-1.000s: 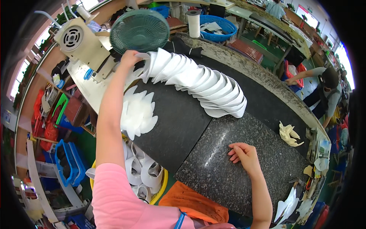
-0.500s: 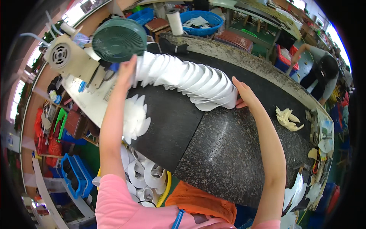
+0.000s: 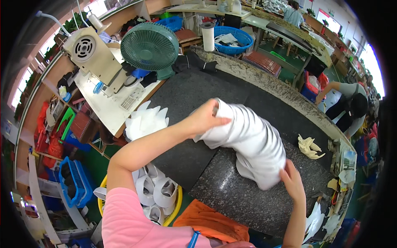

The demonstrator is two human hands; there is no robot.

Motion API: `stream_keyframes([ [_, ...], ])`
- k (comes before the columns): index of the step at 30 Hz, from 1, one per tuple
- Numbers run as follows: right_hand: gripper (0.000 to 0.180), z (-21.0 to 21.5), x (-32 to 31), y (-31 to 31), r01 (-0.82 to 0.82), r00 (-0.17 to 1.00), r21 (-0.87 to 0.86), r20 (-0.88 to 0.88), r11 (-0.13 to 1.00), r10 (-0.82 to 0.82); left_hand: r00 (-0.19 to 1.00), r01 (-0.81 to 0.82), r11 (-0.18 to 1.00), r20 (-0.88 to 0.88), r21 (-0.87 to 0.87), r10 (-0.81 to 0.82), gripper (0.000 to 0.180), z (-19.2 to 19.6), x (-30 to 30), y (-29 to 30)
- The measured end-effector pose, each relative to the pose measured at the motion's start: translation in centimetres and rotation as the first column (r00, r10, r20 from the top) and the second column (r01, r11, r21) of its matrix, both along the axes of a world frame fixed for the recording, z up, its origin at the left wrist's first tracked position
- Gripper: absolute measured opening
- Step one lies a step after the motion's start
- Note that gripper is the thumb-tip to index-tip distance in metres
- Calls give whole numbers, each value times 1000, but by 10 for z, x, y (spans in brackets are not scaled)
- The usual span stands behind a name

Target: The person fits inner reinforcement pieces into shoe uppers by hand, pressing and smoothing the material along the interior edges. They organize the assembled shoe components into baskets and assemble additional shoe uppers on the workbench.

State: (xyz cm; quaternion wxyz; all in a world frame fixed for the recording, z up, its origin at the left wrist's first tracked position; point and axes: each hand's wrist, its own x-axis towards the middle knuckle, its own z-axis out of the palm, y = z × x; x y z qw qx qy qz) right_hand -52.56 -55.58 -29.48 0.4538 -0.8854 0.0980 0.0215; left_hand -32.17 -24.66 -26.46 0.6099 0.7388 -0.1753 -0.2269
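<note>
A long stack of nested white curved pieces [image 3: 252,138] lies in a bent row over the dark worktop [image 3: 231,177]. My left hand [image 3: 208,118] is closed on its upper left end, thumb on the near side. My right hand [image 3: 292,181] presses its fingers against the lower right end, so the stack is held between both hands. Left of it, a fan of flat white pointed pieces [image 3: 145,120] rests by the edge of the sewing table. Below my left arm, a yellow-rimmed basket [image 3: 178,202] holds several white looped pieces [image 3: 157,190].
A beige sewing machine [image 3: 93,58] and a green fan [image 3: 149,46] stand at the far left. Cream gloves [image 3: 310,147] lie on the worktop's right side. An orange cloth [image 3: 211,221] hangs at the near edge. Another person [image 3: 351,103] bends down at the right.
Both hands have drawn the white stack nearer and to the right, away from the green fan. It is more compressed and bent now. My view has shifted slightly.
</note>
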Motion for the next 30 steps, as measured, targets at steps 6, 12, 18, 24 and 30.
stream_keyframes([
  [6,46,25,-36,-20,3,999,72,-48,997,1,843,136,706,292,695,-451,42,34,12,20],
  [12,45,35,-32,-26,87,996,5,-32,996,-86,-155,-888,456,899,54,-410,73,81,122,91],
  [18,38,45,-16,-9,-10,1000,-8,5,1000,10,-203,-943,331,869,-49,-452,59,82,207,146],
  [24,28,57,-17,-4,-19,981,-313,180,949,79,-338,-905,386,848,-176,-407,59,84,190,133],
  [30,54,101,94,69,-157,581,-675,527,721,620,907,-27,959,396,-282,142,5,8,-67,26],
])
